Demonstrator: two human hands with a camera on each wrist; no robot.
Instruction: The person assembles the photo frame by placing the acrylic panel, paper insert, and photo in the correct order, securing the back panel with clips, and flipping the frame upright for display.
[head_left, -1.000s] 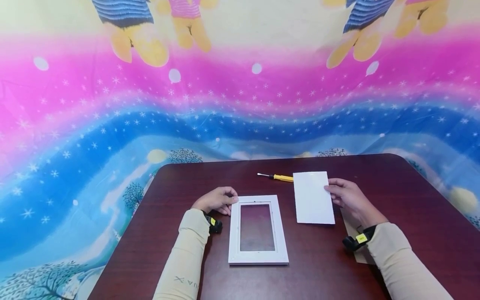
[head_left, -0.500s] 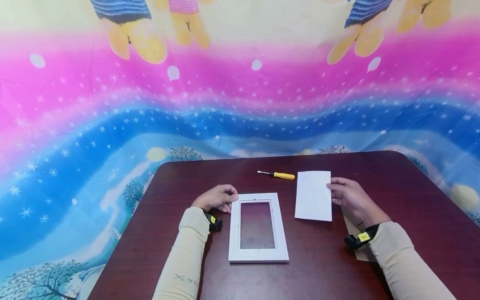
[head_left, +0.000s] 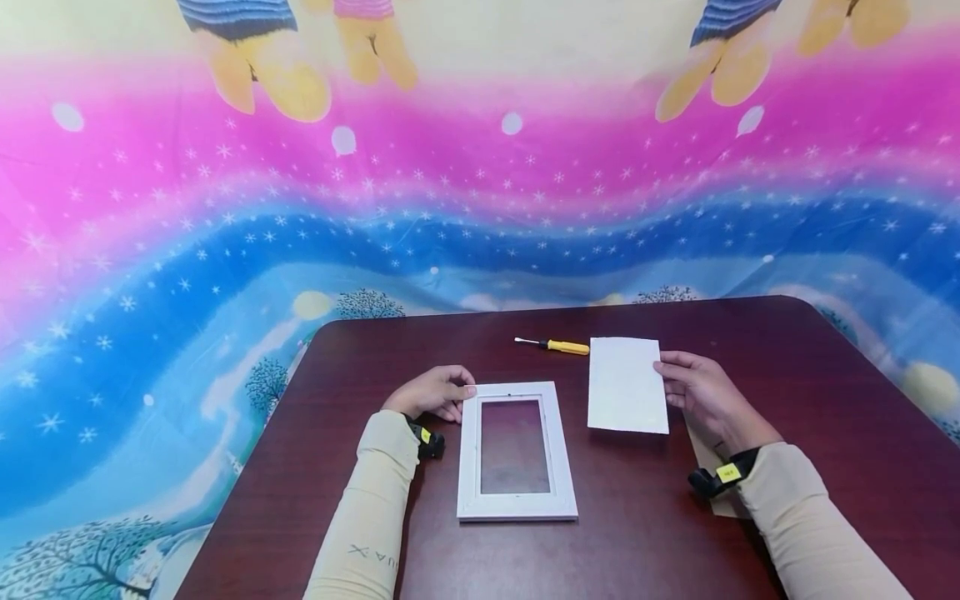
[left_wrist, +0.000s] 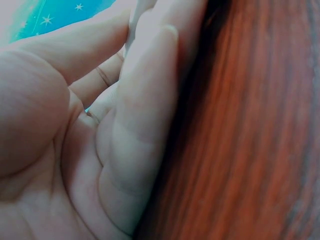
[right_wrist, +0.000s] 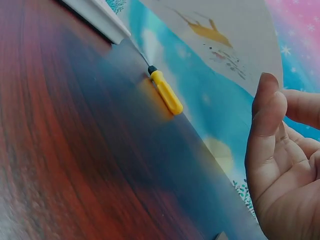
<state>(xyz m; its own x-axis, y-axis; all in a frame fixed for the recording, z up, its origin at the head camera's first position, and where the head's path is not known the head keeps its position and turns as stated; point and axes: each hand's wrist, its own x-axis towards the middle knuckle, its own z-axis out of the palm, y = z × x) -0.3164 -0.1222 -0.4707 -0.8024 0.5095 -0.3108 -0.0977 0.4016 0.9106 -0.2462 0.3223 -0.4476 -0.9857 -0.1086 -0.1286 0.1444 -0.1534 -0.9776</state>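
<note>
A white picture frame [head_left: 517, 507] lies on the table, a transparent pane in its opening. My left hand [head_left: 431, 393] holds the upper left corner, thumb on top; in the left wrist view, curled fingers [left_wrist: 145, 100] hide most of the frame. To the right, my right hand [head_left: 701, 392] pinches a white card [head_left: 626, 385] by its right edge, above the table. The right wrist view has the card's other side [right_wrist: 215, 42], bearing a small printed picture, partly cut off. Beyond the card lies a screwdriver [head_left: 567, 347] with a yellow handle.
A flat brown board [head_left: 703, 454] lies partly hidden under my right wrist. The dark red table [head_left: 360, 350] has rounded far corners, and a patterned cloth [head_left: 450, 200] hangs behind it.
The card has tilted slightly and shifted a little, uncovering the screwdriver's handle. My left hand and the frame stay together; the whole head view has drifted slightly.
</note>
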